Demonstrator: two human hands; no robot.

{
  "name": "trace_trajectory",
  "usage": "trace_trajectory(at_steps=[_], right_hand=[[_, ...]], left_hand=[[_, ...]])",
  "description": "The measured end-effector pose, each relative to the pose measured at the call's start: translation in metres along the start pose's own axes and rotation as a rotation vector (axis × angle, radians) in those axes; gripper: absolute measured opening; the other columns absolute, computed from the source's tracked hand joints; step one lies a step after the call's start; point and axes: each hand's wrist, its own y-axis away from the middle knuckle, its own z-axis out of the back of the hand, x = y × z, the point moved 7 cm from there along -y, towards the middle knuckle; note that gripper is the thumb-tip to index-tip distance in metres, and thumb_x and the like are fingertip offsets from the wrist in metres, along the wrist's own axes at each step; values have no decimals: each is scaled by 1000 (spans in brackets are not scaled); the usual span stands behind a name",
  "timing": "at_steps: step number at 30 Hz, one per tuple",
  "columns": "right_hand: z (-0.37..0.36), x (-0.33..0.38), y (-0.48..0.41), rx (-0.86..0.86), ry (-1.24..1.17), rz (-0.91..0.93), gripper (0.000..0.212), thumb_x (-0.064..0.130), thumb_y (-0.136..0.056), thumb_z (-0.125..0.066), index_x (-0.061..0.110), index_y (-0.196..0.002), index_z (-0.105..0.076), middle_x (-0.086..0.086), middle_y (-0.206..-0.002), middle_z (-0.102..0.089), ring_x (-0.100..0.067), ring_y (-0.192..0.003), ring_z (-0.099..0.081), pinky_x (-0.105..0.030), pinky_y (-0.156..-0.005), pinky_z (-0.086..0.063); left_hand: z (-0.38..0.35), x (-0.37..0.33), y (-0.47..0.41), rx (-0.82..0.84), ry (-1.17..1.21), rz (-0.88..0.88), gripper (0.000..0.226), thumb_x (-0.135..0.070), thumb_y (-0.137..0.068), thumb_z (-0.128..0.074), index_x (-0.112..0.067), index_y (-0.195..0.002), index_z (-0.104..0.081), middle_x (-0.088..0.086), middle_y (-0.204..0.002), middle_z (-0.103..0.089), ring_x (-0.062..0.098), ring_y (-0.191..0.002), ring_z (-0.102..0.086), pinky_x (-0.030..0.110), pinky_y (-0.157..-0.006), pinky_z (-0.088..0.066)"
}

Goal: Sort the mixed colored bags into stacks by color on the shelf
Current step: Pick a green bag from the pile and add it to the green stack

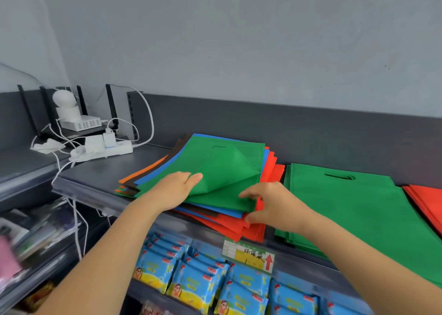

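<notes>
- Blue snack packets (196,283) sit lowest and nearest; not task items.
- Mixed pile (148,178) lies on the shelf (95,171), left of the sorted green stack (358,214) and red stack (428,202).
- Top green bag (229,171): judged light, floppy non-woven fabric that slides easily; take it by a corner or the handle slot.
- Left hand (175,190) pinches its folded-up near corner, thumb on top.
- Right hand (270,204) is half-curled, touching the pile's front edge; can't tell if it grips.
</notes>
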Motion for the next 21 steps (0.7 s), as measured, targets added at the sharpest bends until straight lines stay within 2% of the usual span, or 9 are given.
trace_trajectory(at_steps=[4,6,8,10,12,15,17,19,21], right_hand=[[18,-6,-3,-266,-45,-10,14,21,-81,-68,18,-93,-75,3,-93,-73,-11,-86,-63,-28,-83,-48],[24,-7,-9,-333,-99,-37,10,22,-83,-67,16,-81,-75,0,-78,-70,-14,-73,-60,-31,-72,-48],[30,-8,-17,-397,-166,-93,16,24,-83,-67,16,-69,-71,-1,-65,-62,-14,-57,-49,-31,-61,-43],[36,-7,-26,-463,-246,-150,15,26,-83,-68,15,-73,-72,-3,-65,-62,-14,-52,-43,-32,-59,-42],[39,-1,-32,-525,-301,-154,12,24,-81,-70,14,-77,-73,-4,-71,-66,-17,-55,-48,-32,-61,-44],[40,-1,-32,-606,-372,-184,9,22,-79,-72,14,-82,-72,4,-80,-67,-9,-67,-58,-28,-72,-49],[37,-12,-30,-645,-440,-273,19,25,-78,-74,14,-92,-67,7,-80,-62,-3,-67,-57,-27,-74,-50],[25,-33,-27,-600,-760,-473,36,32,-83,-68,5,-104,-58,1,-83,-61,-12,-68,-62,-31,-71,-56],[-1,-41,-26,-381,-1305,-688,48,40,-92,-53,-4,-111,-46,-15,-95,-61,-27,-74,-66,-31,-56,-58]], left_hand=[[-2,1,1,4,-17,9,49,-49,-97,-26,-14,-68,-43,5,-76,-53,21,-77,-52,35,-76,-40],[-1,0,2,6,-11,15,52,-54,-94,-25,-13,-65,-39,4,-68,-45,18,-66,-45,32,-65,-35],[-1,-1,4,26,-6,11,63,-63,-87,-26,-8,-78,-54,11,-75,-53,21,-72,-52,30,-64,-33],[-2,0,6,43,-5,18,77,-66,-83,-34,-3,-121,-55,15,-119,-59,25,-108,-56,30,-81,-40],[-2,3,7,29,-7,29,73,-59,-87,-45,-6,-137,-42,10,-140,-46,25,-126,-45,30,-97,-37],[-3,9,2,-2,19,48,56,-48,-92,-48,-7,-130,-51,16,-126,-57,29,-111,-54,34,-89,-42],[-2,11,0,-22,36,76,53,-46,-94,-46,-4,-126,-52,16,-120,-59,28,-103,-56,34,-84,-42],[-3,8,1,-39,13,63,54,-45,-95,-45,-5,-130,-49,13,-124,-58,27,-109,-55,35,-91,-42],[-3,1,8,-83,-59,14,51,-43,-96,-43,-6,-132,-48,10,-127,-58,26,-114,-54,34,-94,-41]])
